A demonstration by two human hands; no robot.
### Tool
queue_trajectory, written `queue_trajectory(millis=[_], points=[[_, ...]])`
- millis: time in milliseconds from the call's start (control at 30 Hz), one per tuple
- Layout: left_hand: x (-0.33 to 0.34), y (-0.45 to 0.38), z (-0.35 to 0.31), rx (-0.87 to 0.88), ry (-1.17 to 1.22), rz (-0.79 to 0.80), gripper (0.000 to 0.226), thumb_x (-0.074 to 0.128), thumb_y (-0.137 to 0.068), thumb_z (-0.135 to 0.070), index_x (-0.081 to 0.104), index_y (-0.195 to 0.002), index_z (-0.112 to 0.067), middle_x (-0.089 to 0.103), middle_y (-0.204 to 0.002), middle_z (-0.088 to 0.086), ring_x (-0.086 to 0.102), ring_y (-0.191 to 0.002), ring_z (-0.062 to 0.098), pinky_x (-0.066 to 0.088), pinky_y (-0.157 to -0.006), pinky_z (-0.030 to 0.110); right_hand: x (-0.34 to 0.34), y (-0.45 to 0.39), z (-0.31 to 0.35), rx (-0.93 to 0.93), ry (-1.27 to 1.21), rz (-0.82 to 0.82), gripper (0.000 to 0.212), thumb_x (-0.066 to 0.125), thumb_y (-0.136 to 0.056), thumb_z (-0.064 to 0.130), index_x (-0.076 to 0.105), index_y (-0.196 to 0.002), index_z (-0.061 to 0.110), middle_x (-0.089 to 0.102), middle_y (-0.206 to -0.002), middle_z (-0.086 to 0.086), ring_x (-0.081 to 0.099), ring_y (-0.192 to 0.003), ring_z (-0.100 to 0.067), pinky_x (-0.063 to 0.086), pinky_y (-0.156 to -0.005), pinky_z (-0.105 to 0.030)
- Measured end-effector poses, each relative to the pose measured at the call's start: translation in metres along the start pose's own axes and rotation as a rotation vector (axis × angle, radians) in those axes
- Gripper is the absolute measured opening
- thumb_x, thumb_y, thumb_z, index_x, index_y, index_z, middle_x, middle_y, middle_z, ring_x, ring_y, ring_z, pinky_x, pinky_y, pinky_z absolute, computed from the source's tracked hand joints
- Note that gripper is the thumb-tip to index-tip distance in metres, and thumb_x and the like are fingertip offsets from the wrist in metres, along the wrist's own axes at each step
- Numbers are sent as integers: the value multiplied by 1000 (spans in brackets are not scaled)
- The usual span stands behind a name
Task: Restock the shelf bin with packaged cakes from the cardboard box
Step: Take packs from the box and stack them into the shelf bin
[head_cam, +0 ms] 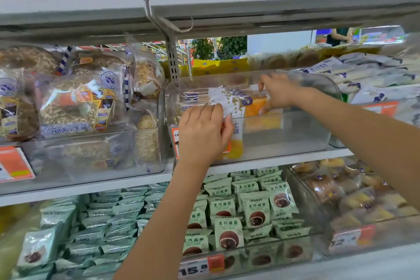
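Both arms reach forward, left hand (203, 130) and right hand (278, 93) raised with fingers curled

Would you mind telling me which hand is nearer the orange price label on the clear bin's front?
Left. The left hand overlaps the price label; the right hand reaches deeper, up and rightward.

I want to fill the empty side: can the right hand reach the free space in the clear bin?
Probably yes: the right hand is already inside the clear bin, and the space below it looks free.
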State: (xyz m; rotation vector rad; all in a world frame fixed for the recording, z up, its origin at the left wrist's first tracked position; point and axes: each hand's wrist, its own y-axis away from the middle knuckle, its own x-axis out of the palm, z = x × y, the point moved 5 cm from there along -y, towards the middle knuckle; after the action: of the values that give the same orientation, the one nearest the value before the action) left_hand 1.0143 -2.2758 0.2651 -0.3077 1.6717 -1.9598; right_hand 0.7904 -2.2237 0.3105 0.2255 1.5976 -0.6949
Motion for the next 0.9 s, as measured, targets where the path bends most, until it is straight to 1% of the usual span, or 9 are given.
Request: queue_trajectory(millis=[100, 167, 267, 367, 500, 633, 700, 800, 900], points=[[-2, -3, 0, -3, 16, 40, 43, 33, -96, -29, 70, -84, -8, 66, -72, 4, 62, -67, 24, 39, -77, 32, -10, 13, 1, 7, 21, 23, 81, 81, -65, 46, 38, -130, 24, 36, -139, -13, 27, -132, -34, 33, -103, -50], [-4, -4, -1, 2, 24, 65, 39, 37, -95, -27, 70, -84, -8, 67, -72, 4, 62, -67, 24, 39, -78, 32, -25, 29, 8, -23, 48, -49, 76, 76, -71, 46, 38, -133, 22, 37, -137, -13, 29, -129, -33, 35, -98, -49], [-5, -4, -1, 16, 51, 99, 35, 42, -92, -27, 71, -93, -7, 69, -80, 5, 65, -75, 24, 39, -81, 32, -47, 64, 25, -94, -8, -252, 52, 64, -83, 44, 45, -125, 20, 45, -132, -11, 36, -122, -31, 38, -95, -49], [-6, -4, -2, -25, 123, 168, 39, 41, -93, -27, 68, -109, -4, 71, -103, 11, 66, -98, 27, 37, -94, 35, -46, 101, 42, -172, -12, -334, 35, 55, -91, 39, 49, -121, 22, 49, -126, -5, 39, -121, -27, 34, -97, -47], [-25, 29, -15, -48, 263, 203, 46, 38, -96, -24, 50, -134, 0, 50, -139, 16, 40, -134, 28, 18, -116, 42, -25, 144, 60, -253, -18, -457, 24, 49, -94, 31, 55, -115, 21, 54, -123, -1, 44, -117, -26, 33, -94, -43], [-60, 107, -44, 38, 375, 239, 44, 41, -90, -15, 50, -131, -2, 48, -138, 17, 39, -130, 30, 27, -111, 47, 23, 212, 88, -387, -16, -664, 18, 52, -86, 19, 57, -102, 15, 59, -112, -5, 46, -106, -23, 33, -86, -35], [-70, 158, -60, 69, 413, 348, 36, 44, -86, -15, 51, -120, -5, 54, -125, 17, 48, -114, 32, 36, -99, 44, 79, 245, 104, -452, 15, -565, 22, 55, -82, 19, 54, -103, 17, 61, -109, -3, 48, -102, -21, 34, -85, -35], [-74, 244, -79, 30, 476, 708, 31, 44, -81, -18, 53, -108, -8, 58, -109, 12, 57, -97, 32, 44, -81, 38, 174, 290, 118, -395, -95, -244, 40, 69, -74, 20, 53, -110, 20, 63, -104, 1, 58, -97, -21, 43, -80, -34], [-84, 327, -93, -74, 455, 1213, 38, 43, -85, -18, 48, -123, -12, 51, -122, 5, 50, -115, 28, 43, -89, 37, 260, 332, 126, -256, -181, 232, 43, 59, -87, 22, 47, -128, 21, 54, -127, -1, 50, -118, -25, 44, -91, -41]])
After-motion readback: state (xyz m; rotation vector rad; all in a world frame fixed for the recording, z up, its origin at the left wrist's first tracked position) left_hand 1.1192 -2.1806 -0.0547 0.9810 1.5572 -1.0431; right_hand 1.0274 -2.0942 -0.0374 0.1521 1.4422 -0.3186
